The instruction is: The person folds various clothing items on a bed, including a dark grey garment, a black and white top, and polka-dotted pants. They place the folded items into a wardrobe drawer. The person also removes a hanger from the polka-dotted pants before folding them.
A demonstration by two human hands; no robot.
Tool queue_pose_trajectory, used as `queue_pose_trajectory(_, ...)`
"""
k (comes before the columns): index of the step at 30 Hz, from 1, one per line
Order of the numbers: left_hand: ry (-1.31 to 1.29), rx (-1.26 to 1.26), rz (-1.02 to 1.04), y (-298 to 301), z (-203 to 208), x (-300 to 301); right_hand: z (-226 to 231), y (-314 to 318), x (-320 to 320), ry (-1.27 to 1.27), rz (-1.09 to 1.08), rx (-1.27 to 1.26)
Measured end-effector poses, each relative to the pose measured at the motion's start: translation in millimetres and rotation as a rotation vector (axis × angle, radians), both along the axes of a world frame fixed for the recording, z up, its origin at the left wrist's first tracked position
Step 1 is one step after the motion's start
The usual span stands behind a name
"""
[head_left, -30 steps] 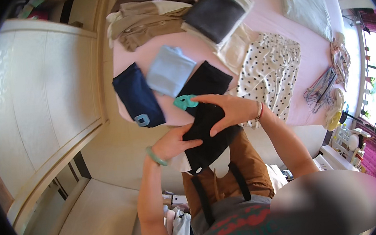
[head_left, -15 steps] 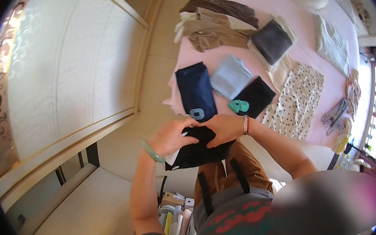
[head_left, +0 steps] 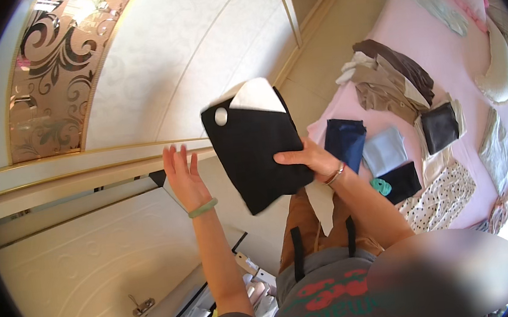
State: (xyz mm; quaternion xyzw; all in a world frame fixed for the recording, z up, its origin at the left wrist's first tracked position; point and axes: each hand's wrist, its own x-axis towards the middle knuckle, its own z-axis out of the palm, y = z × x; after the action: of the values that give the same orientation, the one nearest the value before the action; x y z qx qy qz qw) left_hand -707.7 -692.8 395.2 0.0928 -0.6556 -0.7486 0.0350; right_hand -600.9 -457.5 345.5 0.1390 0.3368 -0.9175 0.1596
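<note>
My right hand point(head_left: 304, 157) grips a folded black garment point(head_left: 257, 149) with a white lining at its top corner, held up in front of me. My left hand point(head_left: 183, 176) is raised beside it, palm open and fingers spread, holding nothing, a green bangle on its wrist. The black garment is lifted well away from the pink bed point(head_left: 458, 59) at the right.
On the bed lie a folded dark blue piece point(head_left: 345, 142), a light blue one point(head_left: 384, 151), a black one point(head_left: 404, 182) by a teal clip point(head_left: 381, 186), a grey one point(head_left: 440, 128), brown clothes point(head_left: 390, 78) and a dotted fabric point(head_left: 438, 199). Cream wardrobe doors point(head_left: 153, 64) fill the left.
I turned from the bed toward the wardrobe. My right hand lifted the black garment off the bed, and my left hand let go and opened beside it.
</note>
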Motion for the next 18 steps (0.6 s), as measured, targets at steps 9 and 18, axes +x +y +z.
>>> queue_pose_trajectory(9, -0.143, -0.018, 0.298, -64, -32, -74, 22, -126, -130, -0.013, -0.390, -0.750)
queue_pose_trajectory(18, -0.284, -0.116, 0.326, -88, -43, -104, 21, -166, -205, 0.032, -0.505, -0.791)
